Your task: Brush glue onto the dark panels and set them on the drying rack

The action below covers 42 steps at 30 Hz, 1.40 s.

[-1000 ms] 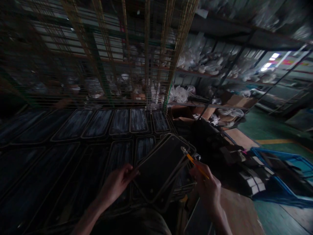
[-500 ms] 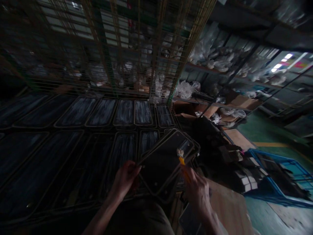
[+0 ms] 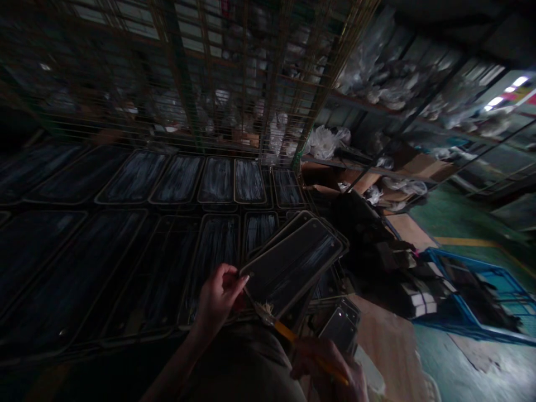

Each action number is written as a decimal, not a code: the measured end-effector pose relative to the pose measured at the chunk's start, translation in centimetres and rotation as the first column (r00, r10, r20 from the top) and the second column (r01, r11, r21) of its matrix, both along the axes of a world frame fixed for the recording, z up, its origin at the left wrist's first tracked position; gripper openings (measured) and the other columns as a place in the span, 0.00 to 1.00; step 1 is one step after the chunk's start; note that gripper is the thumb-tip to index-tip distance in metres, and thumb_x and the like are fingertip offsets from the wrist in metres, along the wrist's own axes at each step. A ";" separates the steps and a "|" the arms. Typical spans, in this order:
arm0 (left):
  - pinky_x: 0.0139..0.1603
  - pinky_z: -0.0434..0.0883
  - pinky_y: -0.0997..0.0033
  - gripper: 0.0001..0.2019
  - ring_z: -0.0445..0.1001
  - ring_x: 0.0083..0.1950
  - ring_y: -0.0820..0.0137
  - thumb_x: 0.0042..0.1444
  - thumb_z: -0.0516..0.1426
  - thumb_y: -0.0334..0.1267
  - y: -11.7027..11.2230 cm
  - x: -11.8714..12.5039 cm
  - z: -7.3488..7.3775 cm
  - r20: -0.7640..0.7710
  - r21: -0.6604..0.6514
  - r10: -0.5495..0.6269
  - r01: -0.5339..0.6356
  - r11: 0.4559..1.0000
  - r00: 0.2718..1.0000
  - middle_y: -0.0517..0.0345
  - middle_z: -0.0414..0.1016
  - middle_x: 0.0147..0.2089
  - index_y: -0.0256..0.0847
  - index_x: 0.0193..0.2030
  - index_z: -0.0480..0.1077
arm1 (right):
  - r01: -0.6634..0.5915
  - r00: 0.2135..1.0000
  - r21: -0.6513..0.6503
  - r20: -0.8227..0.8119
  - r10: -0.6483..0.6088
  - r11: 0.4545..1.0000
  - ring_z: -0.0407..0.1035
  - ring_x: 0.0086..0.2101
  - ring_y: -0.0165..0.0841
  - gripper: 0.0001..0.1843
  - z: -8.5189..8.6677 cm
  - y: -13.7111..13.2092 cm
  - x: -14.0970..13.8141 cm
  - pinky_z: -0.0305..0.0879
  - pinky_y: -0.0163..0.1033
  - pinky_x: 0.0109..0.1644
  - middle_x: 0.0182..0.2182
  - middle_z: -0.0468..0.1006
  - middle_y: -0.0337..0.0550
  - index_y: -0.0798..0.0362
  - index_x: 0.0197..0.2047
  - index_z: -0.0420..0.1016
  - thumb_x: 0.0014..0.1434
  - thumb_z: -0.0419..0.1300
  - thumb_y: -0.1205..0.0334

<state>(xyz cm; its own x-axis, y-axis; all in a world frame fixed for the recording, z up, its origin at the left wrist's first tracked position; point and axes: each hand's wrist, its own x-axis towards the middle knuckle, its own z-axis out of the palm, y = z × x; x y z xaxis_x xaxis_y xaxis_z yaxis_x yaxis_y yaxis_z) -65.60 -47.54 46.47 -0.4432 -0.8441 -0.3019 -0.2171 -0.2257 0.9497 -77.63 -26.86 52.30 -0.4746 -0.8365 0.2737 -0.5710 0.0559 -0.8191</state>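
My left hand (image 3: pixel 221 293) pinches the left corner of a dark rectangular panel (image 3: pixel 288 262) with rounded corners and a pale rim. The panel lies tilted over other similar panels, and whitish streaks run along its right part. In my right hand (image 3: pixel 329 360) is a paintbrush (image 3: pixel 285 329) with a yellow-orange handle. Its pale bristles touch or hover just at the panel's lower left edge; I cannot tell which. To the left, rows of like panels (image 3: pixel 220 245) lie flat, many streaked with white.
A wire mesh cage (image 3: pixel 251 84) rises behind the panels. On the right stand shelves with plastic bags (image 3: pixel 324 142), dark stacked pieces (image 3: pixel 414 293) and a blue crate (image 3: pixel 481 324). More small dark panels (image 3: pixel 341 326) lie by a wooden board (image 3: pixel 389 346).
My right hand has swept the brush from the panel's upper right down to its lower left edge. White streaks now extend farther along the panel. My left hand still grips the corner.
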 end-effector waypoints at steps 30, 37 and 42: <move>0.16 0.70 0.72 0.17 0.74 0.18 0.67 0.47 0.62 0.48 -0.4 0.0 0.0 -0.039 0.101 0.050 -0.046 0.994 0.998 0.66 0.74 0.21 0.43 0.37 0.62 | -0.039 0.992 0.106 -0.113 0.051 0.994 0.70 0.22 0.28 0.10 0.8 -4.9 -4.9 0.66 0.30 0.27 0.25 0.73 0.35 0.51 0.49 0.69 0.69 0.50 0.61; 0.18 0.71 0.72 0.20 0.75 0.20 0.68 0.47 0.64 0.50 -0.3 0.6 -0.5 -0.148 0.111 0.036 -0.020 0.994 0.988 0.63 0.74 0.26 0.41 0.40 0.64 | 0.357 0.901 -0.073 -0.235 -0.364 0.931 0.69 0.22 0.29 0.14 0.2 -8.7 -10.7 0.65 0.32 0.28 0.26 0.73 0.38 0.53 0.49 0.71 0.68 0.51 0.54; 0.17 0.71 0.73 0.21 0.75 0.20 0.68 0.48 0.64 0.50 -0.5 0.6 -0.6 -0.144 0.124 0.032 -0.014 0.992 0.989 0.64 0.74 0.25 0.40 0.42 0.66 | 0.183 0.921 0.039 -0.355 -0.157 0.982 0.67 0.22 0.26 0.11 -1.5 -8.8 -7.6 0.62 0.30 0.27 0.25 0.72 0.36 0.52 0.49 0.71 0.68 0.50 0.60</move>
<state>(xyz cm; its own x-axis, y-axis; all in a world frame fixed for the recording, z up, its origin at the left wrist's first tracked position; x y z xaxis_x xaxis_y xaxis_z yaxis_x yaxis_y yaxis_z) -65.03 -48.06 45.92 -0.4705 -0.8154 -0.3373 -0.0725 -0.3452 0.9357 -85.25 -35.70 50.84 -0.4966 -0.7747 0.3916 -0.7966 0.2275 -0.5601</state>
